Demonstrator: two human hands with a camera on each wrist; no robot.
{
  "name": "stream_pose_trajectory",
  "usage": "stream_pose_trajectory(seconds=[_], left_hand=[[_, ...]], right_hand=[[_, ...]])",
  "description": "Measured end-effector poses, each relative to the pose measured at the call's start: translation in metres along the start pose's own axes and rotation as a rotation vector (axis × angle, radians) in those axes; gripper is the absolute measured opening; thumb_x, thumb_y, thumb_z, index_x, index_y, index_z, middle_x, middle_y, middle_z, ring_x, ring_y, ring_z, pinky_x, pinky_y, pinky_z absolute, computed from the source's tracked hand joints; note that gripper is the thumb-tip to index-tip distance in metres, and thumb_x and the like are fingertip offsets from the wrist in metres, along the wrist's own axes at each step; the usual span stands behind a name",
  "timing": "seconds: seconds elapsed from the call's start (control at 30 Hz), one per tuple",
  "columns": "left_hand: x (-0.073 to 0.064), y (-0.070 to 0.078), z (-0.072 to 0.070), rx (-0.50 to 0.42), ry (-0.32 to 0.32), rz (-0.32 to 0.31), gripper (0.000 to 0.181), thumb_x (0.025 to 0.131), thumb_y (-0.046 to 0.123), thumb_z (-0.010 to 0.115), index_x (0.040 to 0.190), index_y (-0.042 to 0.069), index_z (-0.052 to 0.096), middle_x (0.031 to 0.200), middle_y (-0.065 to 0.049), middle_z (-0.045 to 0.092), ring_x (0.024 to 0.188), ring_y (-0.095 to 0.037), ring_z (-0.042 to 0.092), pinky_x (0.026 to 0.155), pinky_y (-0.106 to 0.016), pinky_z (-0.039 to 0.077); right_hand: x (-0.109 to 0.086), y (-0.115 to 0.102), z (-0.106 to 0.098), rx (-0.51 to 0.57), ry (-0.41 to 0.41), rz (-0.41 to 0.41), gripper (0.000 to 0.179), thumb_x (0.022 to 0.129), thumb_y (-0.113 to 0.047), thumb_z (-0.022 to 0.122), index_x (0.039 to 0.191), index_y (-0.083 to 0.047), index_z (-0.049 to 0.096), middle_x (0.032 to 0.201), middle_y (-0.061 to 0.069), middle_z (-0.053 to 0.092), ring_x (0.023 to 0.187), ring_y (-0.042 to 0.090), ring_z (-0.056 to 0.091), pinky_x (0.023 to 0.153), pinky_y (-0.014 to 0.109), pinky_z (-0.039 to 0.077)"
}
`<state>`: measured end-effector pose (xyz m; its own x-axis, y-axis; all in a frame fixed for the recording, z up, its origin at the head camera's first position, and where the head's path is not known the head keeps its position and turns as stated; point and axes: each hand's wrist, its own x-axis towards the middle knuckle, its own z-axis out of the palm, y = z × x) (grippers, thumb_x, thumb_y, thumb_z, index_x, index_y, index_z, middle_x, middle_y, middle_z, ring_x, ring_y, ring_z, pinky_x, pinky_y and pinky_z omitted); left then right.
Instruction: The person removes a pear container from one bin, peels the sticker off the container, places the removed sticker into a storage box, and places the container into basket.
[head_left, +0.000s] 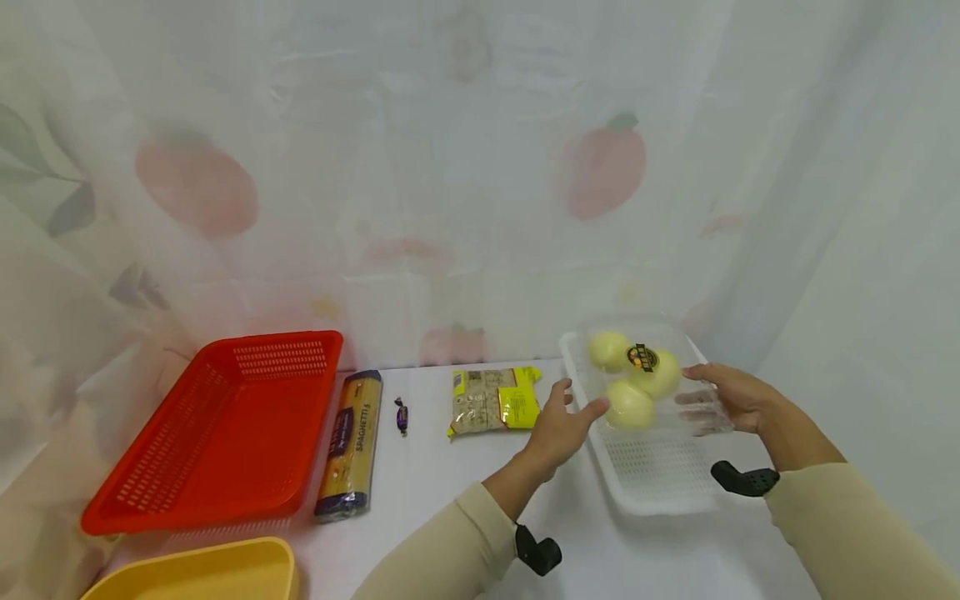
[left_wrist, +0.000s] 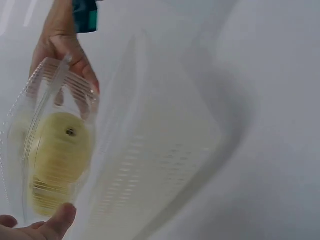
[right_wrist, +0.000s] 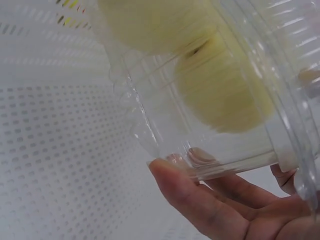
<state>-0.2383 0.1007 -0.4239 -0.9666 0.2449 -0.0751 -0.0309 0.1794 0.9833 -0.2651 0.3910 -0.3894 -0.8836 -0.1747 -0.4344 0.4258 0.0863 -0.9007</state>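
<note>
A clear plastic clamshell box (head_left: 693, 396) with three round, pale yellow fruits (head_left: 630, 406) and a dark round label hangs tilted over a white perforated basket (head_left: 652, 492). At its right end, my right hand (head_left: 738, 398) grips the box; some fingers show through the plastic. My left hand (head_left: 562, 427) is at the opposite end, thumb overlapping the box and fingertips right at its edge. In the left wrist view, the left thumb (left_wrist: 62, 218) and fingers lie either side of the box's end. The right wrist view shows the right fingers (right_wrist: 235, 207) curled against the box's wall.
Left of the basket lies a yellow-and-clear food packet (head_left: 491, 402). Further left are a small purple wrapped candy (head_left: 402, 417) and a spaghetti pack (head_left: 352, 442). A red basket (head_left: 247, 442) and a yellow container (head_left: 202, 575) stand at the left. A curtain (head_left: 405, 167) hangs behind.
</note>
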Motion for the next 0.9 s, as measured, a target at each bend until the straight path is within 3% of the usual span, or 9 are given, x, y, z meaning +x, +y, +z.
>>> stream_pose_trajectory(seconds=[0.1,0.27,0.4,0.5,0.53,0.67,0.73,0.9], left_hand=[[0.005,0.012,-0.007,-0.123,0.020,-0.090,0.084,0.085,0.053,0.067,0.149,0.012,0.031,0.139,-0.017,0.043,0.107,-0.034,0.058,0.083,-0.048,0.051],[0.009,0.020,-0.016,-0.260,0.028,-0.147,0.090,0.084,0.051,0.070,0.150,0.008,0.028,0.137,-0.017,0.046,0.114,-0.038,0.054,0.072,-0.044,0.056],[0.009,0.023,-0.024,-0.256,0.028,-0.149,0.093,0.083,0.052,0.071,0.148,0.001,0.028,0.137,-0.019,0.045,0.111,-0.038,0.056,0.069,-0.042,0.056],[0.007,0.024,-0.033,-0.216,0.031,-0.151,0.093,0.082,0.053,0.071,0.146,-0.001,0.032,0.139,-0.018,0.043,0.109,-0.035,0.057,0.067,-0.040,0.056],[0.007,0.024,-0.036,-0.208,0.028,-0.151,0.092,0.081,0.053,0.071,0.146,-0.001,0.033,0.140,-0.018,0.042,0.109,-0.035,0.057,0.067,-0.040,0.056],[0.002,0.028,-0.048,-0.186,0.009,-0.153,0.088,0.080,0.051,0.074,0.143,0.004,0.037,0.136,-0.016,0.044,0.107,-0.034,0.057,0.065,-0.040,0.056],[-0.001,0.031,-0.054,-0.185,-0.002,-0.149,0.086,0.080,0.050,0.075,0.143,0.006,0.037,0.135,-0.016,0.044,0.104,-0.035,0.057,0.063,-0.040,0.056],[-0.011,0.041,-0.067,-0.182,-0.012,-0.155,0.084,0.080,0.046,0.076,0.144,0.009,0.035,0.138,-0.017,0.040,0.101,-0.037,0.058,0.058,-0.043,0.056]], right_hand=[[-0.002,-0.008,0.009,-0.019,-0.016,-0.011,0.086,0.098,-0.035,0.053,0.151,-0.009,-0.009,0.126,0.027,0.051,0.106,0.041,0.058,0.087,0.059,0.046],[-0.005,-0.016,0.025,-0.022,-0.026,-0.026,0.088,0.097,-0.034,0.055,0.152,-0.010,-0.008,0.117,0.021,0.056,0.105,0.041,0.059,0.086,0.058,0.047],[-0.009,-0.021,0.037,-0.020,-0.049,-0.040,0.091,0.097,-0.033,0.055,0.152,-0.009,-0.013,0.114,0.018,0.058,0.102,0.039,0.060,0.083,0.057,0.049],[-0.011,-0.023,0.046,-0.019,-0.080,-0.058,0.084,0.098,-0.030,0.053,0.152,-0.008,-0.006,0.111,0.017,0.059,0.098,0.037,0.062,0.079,0.056,0.051],[-0.012,-0.024,0.050,-0.018,-0.084,-0.061,0.077,0.098,-0.030,0.053,0.151,-0.008,0.002,0.110,0.017,0.060,0.096,0.036,0.063,0.078,0.055,0.051],[-0.015,-0.027,0.062,-0.012,-0.089,-0.073,0.039,0.098,-0.028,0.055,0.125,-0.008,0.035,0.105,0.017,0.061,0.092,0.036,0.064,0.074,0.054,0.053],[-0.017,-0.028,0.068,-0.001,-0.087,-0.071,0.030,0.097,-0.028,0.056,0.113,-0.010,0.038,0.105,0.018,0.061,0.091,0.036,0.064,0.073,0.053,0.053],[-0.022,-0.029,0.080,0.005,-0.118,-0.086,0.027,0.098,-0.026,0.055,0.109,-0.009,0.038,0.108,0.021,0.059,0.093,0.038,0.063,0.072,0.053,0.054]])
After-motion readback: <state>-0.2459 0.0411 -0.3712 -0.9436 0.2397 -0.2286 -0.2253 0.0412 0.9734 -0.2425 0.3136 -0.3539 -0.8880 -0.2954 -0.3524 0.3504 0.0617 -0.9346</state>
